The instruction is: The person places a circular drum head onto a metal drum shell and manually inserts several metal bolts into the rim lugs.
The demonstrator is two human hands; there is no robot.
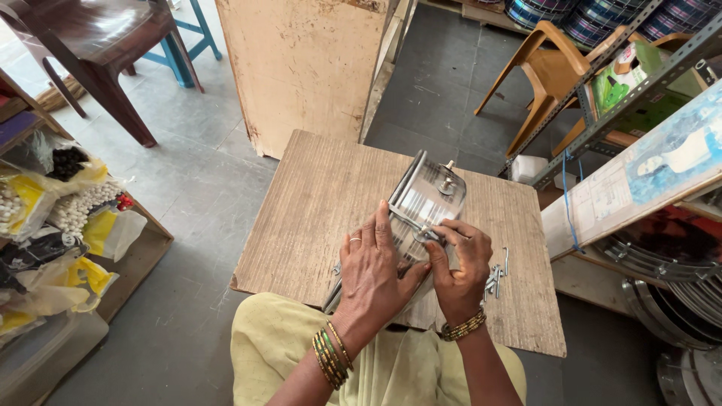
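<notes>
Lying on a shelf at the far left are plastic bags [45, 218] of small white pieces. Next comes the wooden worktop [316, 203], and at its near middle the left hand [374, 274] lies flat over a shiny metal frame [425, 199] with a glass-like panel – fingers spread and pressed on it, a ring on one, bangles at the wrist. Just right of it, the right hand [460, 274] has its grip pinched together on a small metal fitting [426, 234] at the frame's edge. Loose screws [496, 277] lie beside that hand – touching the worktop. Farther right stands a metal rack [602, 120].
</notes>
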